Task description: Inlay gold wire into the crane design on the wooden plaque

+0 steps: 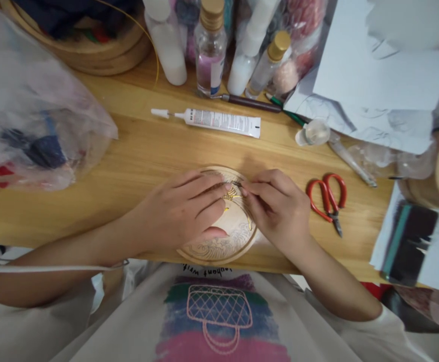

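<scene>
A round wooden disc (pixel 223 246) with a drawn wave pattern lies at the table's front edge. Gold wire (pixel 250 222) curves over its surface, with more gold pieces near the middle. My left hand (pixel 181 211) rests over the disc's left side, fingers stretched out and their tips near the gold pieces. At the upper right of the disc, my right hand (pixel 279 206) pinches with thumb and forefinger; what sits between the fingertips is too small to make out. Red-handled pliers (pixel 328 198) lie to the right of my right hand.
A white glue tube (pixel 223 122) lies uncapped behind the disc. Bottles (pixel 209 55) line the back, with a dark-handled tool (pixel 251 102) before them. A plastic bag (pixel 34 110) fills the left; papers (pixel 377 85) and a dark card (pixel 411 244) are at right.
</scene>
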Demonstrator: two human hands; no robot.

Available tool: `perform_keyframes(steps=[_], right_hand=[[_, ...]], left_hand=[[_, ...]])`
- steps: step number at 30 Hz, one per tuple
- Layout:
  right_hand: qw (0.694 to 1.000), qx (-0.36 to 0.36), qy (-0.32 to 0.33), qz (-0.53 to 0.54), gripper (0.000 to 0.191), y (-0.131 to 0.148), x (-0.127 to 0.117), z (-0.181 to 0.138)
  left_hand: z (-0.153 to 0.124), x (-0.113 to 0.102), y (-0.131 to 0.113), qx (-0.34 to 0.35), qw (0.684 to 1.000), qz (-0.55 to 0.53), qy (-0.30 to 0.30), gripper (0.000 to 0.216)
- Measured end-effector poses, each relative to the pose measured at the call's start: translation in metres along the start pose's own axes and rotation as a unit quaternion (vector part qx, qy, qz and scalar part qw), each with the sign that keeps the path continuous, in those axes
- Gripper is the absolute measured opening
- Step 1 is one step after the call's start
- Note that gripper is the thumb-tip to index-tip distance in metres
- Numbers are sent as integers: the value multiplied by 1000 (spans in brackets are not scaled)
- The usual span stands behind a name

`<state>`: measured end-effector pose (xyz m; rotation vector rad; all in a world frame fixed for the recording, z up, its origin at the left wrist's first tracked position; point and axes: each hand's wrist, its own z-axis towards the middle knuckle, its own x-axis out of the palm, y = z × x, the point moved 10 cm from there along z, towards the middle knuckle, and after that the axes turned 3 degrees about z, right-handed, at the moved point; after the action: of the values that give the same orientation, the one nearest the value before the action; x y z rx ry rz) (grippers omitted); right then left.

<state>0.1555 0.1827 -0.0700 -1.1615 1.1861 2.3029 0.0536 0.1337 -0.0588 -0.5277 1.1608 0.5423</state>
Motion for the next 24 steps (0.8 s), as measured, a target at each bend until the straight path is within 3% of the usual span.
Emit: perform_keyframes(steps=[10, 17, 24], right_hand=[[1000, 9, 3, 2, 13, 0, 1, 0], [999, 4, -31, 17, 13, 0, -9, -1], [999, 13, -44, 8, 11, -2, -12, -1]], left_hand=[[-1, 2, 1, -1, 1000, -5, -1, 38], [-1, -10, 3, -4, 998, 25, -52, 37], [-1, -4, 0, 4, 1000, 12, -28, 36]])
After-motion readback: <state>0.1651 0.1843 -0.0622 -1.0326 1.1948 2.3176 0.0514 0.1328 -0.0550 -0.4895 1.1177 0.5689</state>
